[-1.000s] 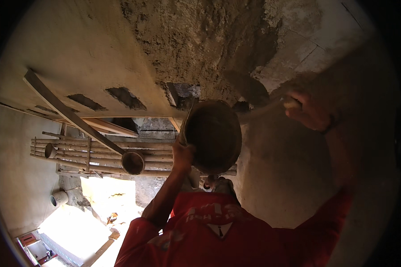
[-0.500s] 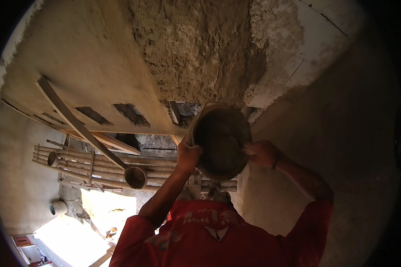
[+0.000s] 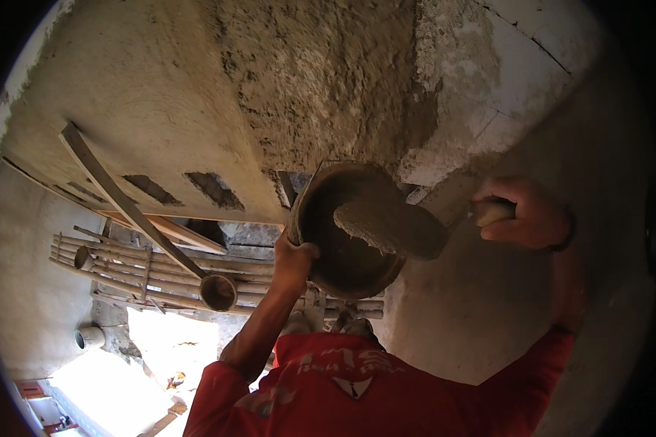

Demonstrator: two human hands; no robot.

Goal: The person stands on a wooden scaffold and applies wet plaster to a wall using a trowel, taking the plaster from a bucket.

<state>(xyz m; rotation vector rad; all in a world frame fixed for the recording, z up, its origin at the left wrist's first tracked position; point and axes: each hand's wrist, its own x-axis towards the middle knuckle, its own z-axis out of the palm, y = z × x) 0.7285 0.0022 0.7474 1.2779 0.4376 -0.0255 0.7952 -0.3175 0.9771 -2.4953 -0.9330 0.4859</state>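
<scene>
My left hand (image 3: 293, 262) is closed on the left rim of a dark, mortar-crusted bucket (image 3: 342, 277) held in front of my red shirt. My right hand (image 3: 521, 215) grips the handle of a trowel (image 3: 492, 211), to the right of the bucket. Wet grey mortar (image 3: 379, 226) lies on the blade, which overlaps the bucket's opening in this view. Above both, the wall (image 3: 321, 87) carries rough, damp plaster, with a paler patch (image 3: 474, 65) at its right.
Bamboo poles (image 3: 146, 266) form a platform at the lower left, with a small bucket (image 3: 219, 306) on it. A long plank (image 3: 124, 204) leans diagonally there. Below lie a bright ground area (image 3: 168, 342) and a round container (image 3: 89, 337). A shadowed wall (image 3: 474, 320) rises at my right.
Half a second ago my right hand was at the bucket's right edge; it has moved up and right, and the trowel's mortar-loaded blade now shows over the bucket. My left hand still grips the rim.
</scene>
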